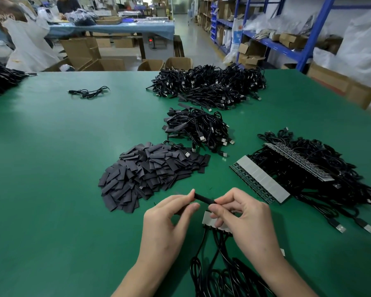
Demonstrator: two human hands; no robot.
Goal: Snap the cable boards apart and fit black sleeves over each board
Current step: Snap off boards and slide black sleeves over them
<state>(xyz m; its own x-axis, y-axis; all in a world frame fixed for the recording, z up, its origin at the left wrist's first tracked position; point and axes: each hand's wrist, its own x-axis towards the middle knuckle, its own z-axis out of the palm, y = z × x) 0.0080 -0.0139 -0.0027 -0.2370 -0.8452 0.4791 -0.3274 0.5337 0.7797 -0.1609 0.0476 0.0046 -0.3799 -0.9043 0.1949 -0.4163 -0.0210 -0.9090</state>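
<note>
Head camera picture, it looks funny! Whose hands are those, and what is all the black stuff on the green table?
The camera sits on a person's head, so you look down at their own two hands, as if they were yours. There is no machine here. The left hand and the right hand each pinch one end of a small black sleeve, a soft tube. Just under the right hand is a short strip of little boards, with black cables running from it towards you. On the green table, the flat dark pieces are a heap of spare sleeves. To the right lie longer rows of boards, joined side by side, on their tangled cables. Farther away are piles of cables with plugs; some seem to wear sleeves already.
</note>
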